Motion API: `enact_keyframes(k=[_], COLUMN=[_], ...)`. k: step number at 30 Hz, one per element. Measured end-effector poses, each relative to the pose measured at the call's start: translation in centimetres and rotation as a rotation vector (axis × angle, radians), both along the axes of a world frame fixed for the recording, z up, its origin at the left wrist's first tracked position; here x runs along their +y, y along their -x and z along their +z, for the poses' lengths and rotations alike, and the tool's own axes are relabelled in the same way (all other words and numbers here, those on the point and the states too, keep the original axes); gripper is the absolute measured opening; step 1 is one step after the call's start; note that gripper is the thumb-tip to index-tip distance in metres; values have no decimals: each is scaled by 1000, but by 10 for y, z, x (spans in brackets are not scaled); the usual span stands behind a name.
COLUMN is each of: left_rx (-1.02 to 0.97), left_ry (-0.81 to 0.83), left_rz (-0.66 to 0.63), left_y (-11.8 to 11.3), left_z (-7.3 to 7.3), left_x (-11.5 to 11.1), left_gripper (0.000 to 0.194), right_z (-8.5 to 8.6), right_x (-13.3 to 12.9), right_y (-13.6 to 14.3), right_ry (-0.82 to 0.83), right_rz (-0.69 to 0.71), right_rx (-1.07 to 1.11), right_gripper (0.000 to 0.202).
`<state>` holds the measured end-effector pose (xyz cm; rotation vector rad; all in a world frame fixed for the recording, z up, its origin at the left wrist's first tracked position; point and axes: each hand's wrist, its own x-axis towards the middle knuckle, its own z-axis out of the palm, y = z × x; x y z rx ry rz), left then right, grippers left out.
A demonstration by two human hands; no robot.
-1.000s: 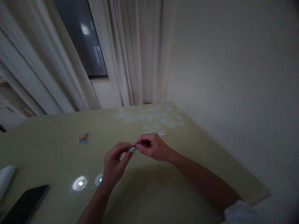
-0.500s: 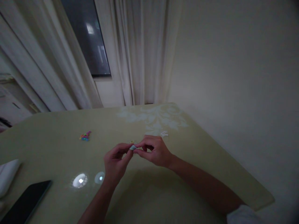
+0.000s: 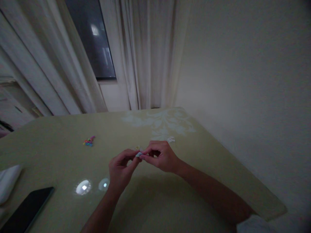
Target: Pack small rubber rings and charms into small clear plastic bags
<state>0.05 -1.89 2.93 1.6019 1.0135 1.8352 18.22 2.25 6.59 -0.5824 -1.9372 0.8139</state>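
Observation:
Between my fingertips, above the middle of the table, is a small pale bluish-white piece (image 3: 139, 154), too small to name its kind. My left hand (image 3: 122, 170) pinches it from the left, thumb below and fingers above. From the right, my right hand (image 3: 160, 157) pinches the same piece between thumb and forefinger, so the fingertips of both hands almost meet. Just behind the fingertips lies a small yellow ring-like thing (image 3: 137, 148), partly hidden. Beyond my right hand's knuckles rests a small white item (image 3: 171, 139) on the table.
A little heap of colourful pieces (image 3: 89, 141) lies left of my hands on the glossy table (image 3: 60, 161). A dark phone or tablet (image 3: 26, 210) and a white object (image 3: 9, 183) are at the left front. A wall (image 3: 243, 81) borders the table's right side.
Both hands keep their pinch on the small pale piece, which has tilted slightly and shows less of its surface. A bit more of the yellow ring-like thing shows behind the fingers.

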Motion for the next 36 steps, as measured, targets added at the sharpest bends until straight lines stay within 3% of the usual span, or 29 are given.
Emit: enact_keyframes(k=[20, 29, 36], left_rx=[-1, 23, -2], left_ry=[3, -7, 39], left_rz=[-64, -99, -109], left_y=[1, 4, 2], left_z=[-6, -4, 3], left_x=[-2, 0, -2], left_gripper=[9, 11, 10], right_z=[1, 3, 5], right_x=[0, 3, 3], right_y=[-3, -5, -7], right_ry=[38, 70, 83], right_rz=[11, 39, 59], right_rx=[-18, -33, -33], right_gripper=[12, 30, 33])
